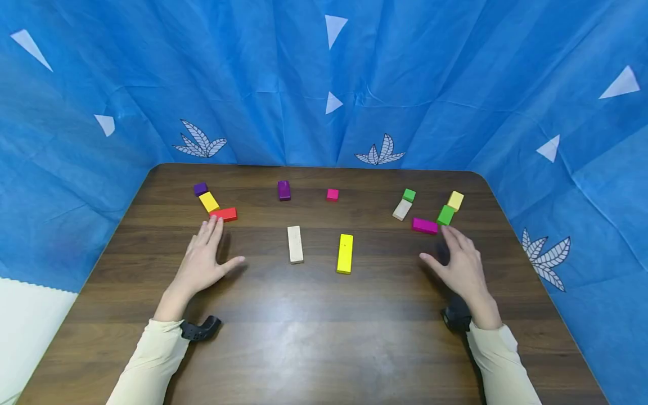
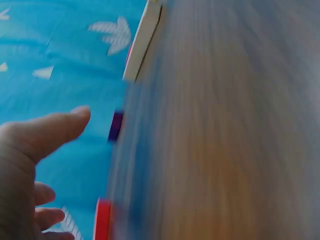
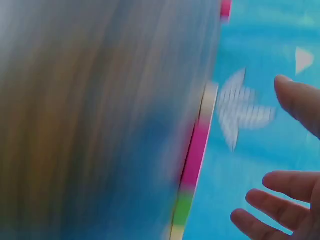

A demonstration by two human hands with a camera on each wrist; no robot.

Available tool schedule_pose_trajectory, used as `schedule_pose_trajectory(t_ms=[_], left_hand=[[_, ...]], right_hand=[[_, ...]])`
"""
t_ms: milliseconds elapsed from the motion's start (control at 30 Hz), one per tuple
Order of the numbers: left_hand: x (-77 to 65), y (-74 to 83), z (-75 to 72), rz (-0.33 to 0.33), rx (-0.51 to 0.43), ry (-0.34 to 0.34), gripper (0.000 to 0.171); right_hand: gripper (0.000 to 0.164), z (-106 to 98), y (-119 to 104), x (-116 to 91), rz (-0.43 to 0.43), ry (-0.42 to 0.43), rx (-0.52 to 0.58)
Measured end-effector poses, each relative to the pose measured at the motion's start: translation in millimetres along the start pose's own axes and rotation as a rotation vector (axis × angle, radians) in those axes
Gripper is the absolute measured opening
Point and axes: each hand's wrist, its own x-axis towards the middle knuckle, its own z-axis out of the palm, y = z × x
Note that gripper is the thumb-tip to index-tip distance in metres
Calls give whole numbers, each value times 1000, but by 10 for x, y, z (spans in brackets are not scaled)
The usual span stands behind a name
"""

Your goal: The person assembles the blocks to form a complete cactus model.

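My left hand (image 1: 202, 261) is over the left side of the table, fingers extended and thumb out to the side, holding nothing. Its fingertips overlap the red block (image 1: 224, 214) in the head view; a yellow block (image 1: 209, 202) and a dark purple block (image 1: 200, 189) run on behind that one. On the right, my other hand (image 1: 462, 264) has its fingers spread, with nothing in them. Just beyond its fingertips are a magenta block (image 1: 424, 226) and a green block (image 1: 445, 215), with a pale yellow block (image 1: 455, 201) behind. Both wrist views show the thumbs apart from the fingers.
Between the hands stand a cream block (image 1: 295, 244) and a yellow block (image 1: 345, 254). Farther back are a purple block (image 1: 284, 190), a pink block (image 1: 332, 195), a small green block (image 1: 409, 195) and a whitish block (image 1: 402, 210). Blue cloth (image 1: 304, 84) hangs along the table's far edge.
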Motion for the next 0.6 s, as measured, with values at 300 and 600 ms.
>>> schedule_pose_trajectory(t_ms=[300,600], left_hand=[[458,569,359,97,-294,-126,119],[526,661,602,99,-418,-177,108]], right_hand=[[98,404,-753,222,-97,-352,259],[108,730,-1087,353,-136,-492,317]])
